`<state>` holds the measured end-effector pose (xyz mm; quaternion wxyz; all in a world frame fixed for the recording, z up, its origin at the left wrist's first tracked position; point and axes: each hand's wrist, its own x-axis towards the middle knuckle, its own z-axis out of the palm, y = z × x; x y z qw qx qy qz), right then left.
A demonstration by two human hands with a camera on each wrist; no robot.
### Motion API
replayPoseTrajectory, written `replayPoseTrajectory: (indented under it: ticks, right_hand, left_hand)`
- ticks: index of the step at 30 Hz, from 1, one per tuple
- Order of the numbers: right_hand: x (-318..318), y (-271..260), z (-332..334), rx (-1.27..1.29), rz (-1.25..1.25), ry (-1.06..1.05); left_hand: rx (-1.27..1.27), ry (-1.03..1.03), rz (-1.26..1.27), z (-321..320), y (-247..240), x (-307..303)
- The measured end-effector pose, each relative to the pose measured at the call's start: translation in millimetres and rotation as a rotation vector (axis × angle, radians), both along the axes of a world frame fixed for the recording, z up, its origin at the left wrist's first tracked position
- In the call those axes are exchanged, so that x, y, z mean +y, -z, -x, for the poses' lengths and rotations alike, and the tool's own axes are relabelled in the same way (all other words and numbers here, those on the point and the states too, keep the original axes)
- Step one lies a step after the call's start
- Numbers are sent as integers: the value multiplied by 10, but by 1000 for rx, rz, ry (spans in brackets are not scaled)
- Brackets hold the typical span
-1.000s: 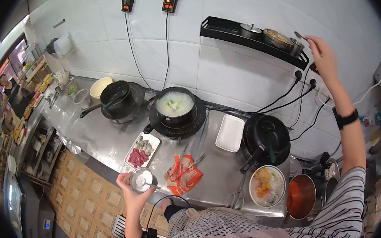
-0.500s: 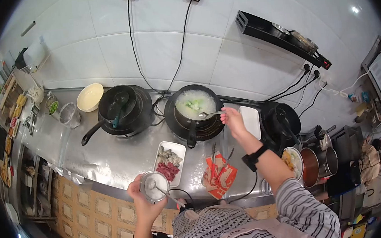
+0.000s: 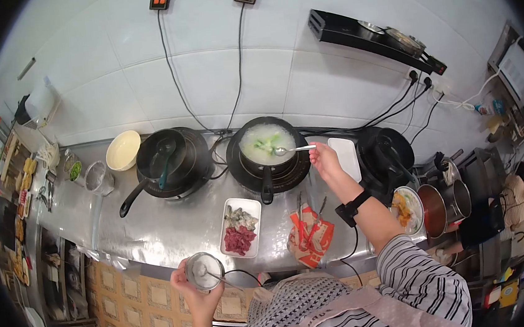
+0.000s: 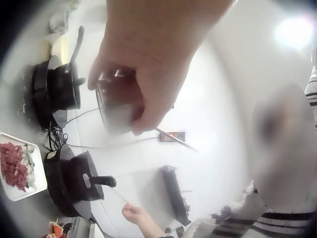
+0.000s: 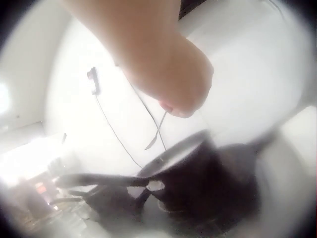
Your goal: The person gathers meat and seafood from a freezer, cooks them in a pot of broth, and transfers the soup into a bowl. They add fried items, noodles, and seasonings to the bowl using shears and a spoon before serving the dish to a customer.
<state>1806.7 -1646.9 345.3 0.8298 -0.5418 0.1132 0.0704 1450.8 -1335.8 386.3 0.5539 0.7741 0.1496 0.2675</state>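
My left hand [image 3: 197, 297] holds a small clear bowl [image 3: 221, 262] of white powder, just in front of the counter's edge. A metal spoon [image 3: 227, 283] leans in that bowl, its handle sticking out. Over the black pot [image 3: 267, 187] at the centre, my right hand [image 3: 326, 158] pinches the end of another metal spoon [image 3: 302, 148]. In the head view this spoon's bowl overlaps the cloudy white broth with green leaves. From the right wrist view, the spoon [image 5: 157, 134] slants down above the pot's rim.
A white tray [image 3: 255, 209] with red meat and greyish pieces lies before the pot. Right of it sits an orange-and-tan packet [image 3: 310, 237]. Another black pan [image 3: 144, 164] with a ladle stands left. Cords cross the wall beneath a black shelf [image 3: 350, 36].
My right hand has come down from beside the wall shelf to the pot, carrying the spoon. Over the last half second the spoon shifted only slightly. The left hand still holds the bowl.
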Motion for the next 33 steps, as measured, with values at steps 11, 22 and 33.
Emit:
replayPoseTrajectory:
  ticks: [11, 22, 33]
  right_hand:
    - [-482, -2227, 1058, -212, -157, -412]
    - [-755, -3679, 2260, -460, -305, -767]
    - [-922, -3401, 2056, -351, -193, -343]
  left_hand:
    - [-35, 34, -41, -197, -301, -352]
    - [-101, 216, -97, -477, -381, -589]
    - [-88, 215, -112, -487, -352, -666]
